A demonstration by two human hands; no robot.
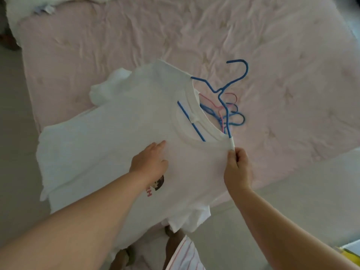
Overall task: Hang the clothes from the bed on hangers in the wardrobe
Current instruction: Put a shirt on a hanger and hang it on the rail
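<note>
White t-shirt point(109, 137) was spread at the pink bed's point(272, 55) edge with a blue hanger point(220, 90) poking through its collar. Right hand point(238, 168) pinched the shoulder seam; left hand point(149, 162) lay flat, fingers loose, holding nothing. Spare hangers point(233, 115) lay just beside the collar.

Soft, even daylight fills the frame, fairly dim and slightly hazy, with low contrast. The brightest patch sits at the upper right edge, suggesting light enters from that side. The white t-shirt point(109, 137) is washed out, its folds barely readable. Shadows are faint: gentle shading in the creases of the pink bed point(272, 65) and under the forearms. Wide-angle distortion bends the bed's edges, and the corners darken and smear, most at the upper left and upper right. The whole picture is soft, with compression blur in fine detail.
</note>
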